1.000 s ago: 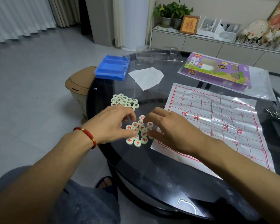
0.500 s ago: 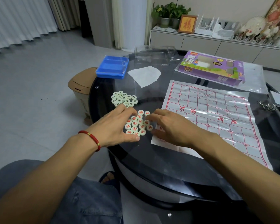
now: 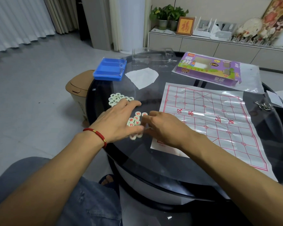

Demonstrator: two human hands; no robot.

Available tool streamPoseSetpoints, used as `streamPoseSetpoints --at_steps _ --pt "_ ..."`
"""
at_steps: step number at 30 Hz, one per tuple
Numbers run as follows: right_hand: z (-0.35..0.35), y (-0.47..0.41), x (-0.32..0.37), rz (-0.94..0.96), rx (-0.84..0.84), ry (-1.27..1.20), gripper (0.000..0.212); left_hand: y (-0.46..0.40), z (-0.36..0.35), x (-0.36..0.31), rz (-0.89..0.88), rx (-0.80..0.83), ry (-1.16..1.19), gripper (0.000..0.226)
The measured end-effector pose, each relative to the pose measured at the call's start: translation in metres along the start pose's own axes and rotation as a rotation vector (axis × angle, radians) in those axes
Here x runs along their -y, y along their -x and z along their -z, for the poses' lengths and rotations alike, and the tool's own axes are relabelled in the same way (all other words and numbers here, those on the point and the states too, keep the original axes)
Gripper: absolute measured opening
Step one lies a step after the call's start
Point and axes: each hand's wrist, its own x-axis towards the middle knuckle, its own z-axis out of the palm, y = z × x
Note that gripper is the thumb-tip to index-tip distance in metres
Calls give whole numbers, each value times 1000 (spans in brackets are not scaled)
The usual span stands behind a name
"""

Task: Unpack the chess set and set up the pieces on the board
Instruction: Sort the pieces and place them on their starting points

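1. Chess pieces, small pale round discs, lie in two clusters on the round dark glass table [image 3: 153,167]: the red-marked cluster [image 3: 135,122] sits just left of the board's near corner, and the dark-marked cluster [image 3: 117,99] sits beyond it, nearer the table's left rim.
2. The thin white paper chess board with a red grid [image 3: 219,121] lies flat and bare to the right; no piece stands on it yet, so I judge the setting-up has barely begun.
3. The left hand [image 3: 116,122], with a red cord bracelet [image 3: 97,134] at the wrist, lies spread wide, its straight fingers over the gap between the clusters and its thumb against the red discs.
4. The right hand [image 3: 163,128] has its fingers curled down onto the red cluster's right side; whether they pinch a disc I cannot tell, as the fingertips are hidden.
5. Risk: both clusters lie near the table's rim, so a wide sweep on smooth glass could send discs rolling to the floor.
6. Risk: the left hand's fingers reach towards the dark cluster, and a nudge could mix the two colours again.
7. Risk: the right forearm lies over the board's near corner; dragging it could shift or crease the light sheet.
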Motion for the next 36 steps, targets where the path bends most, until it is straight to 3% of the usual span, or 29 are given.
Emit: streamPoseSetpoints --at_steps 5,9,17,24,27,29,32,36 --pt "7 -2 0 -49 7 -12 27 -12 -2 -14 -4 -141 57 73" --pt "29 6 -16 -103 -39 -28 26 -14 -15 -18 64 -306 289 69" --pt "53 38 -169 -642 -6 72 23 -37 -23 -41 90 -360 314 50" --pt "46 37 -196 -712 24 78 29 -51 -18 -39 176 -417 361 37" --pt "50 26 -166 -578 -24 226 35 -49 -14 -26 250 -404 326 33" --pt "47 15 -124 -378 -79 110 33 -45 -12 -17 300 -373 288 30" --pt "29 -2 -54 -84 -6 -27 42 -39 -11 -9 360 -323 234 28" --pt "6 -16 -23 35 -37 27 47 -30 -11 -3 379 -289 243 28"
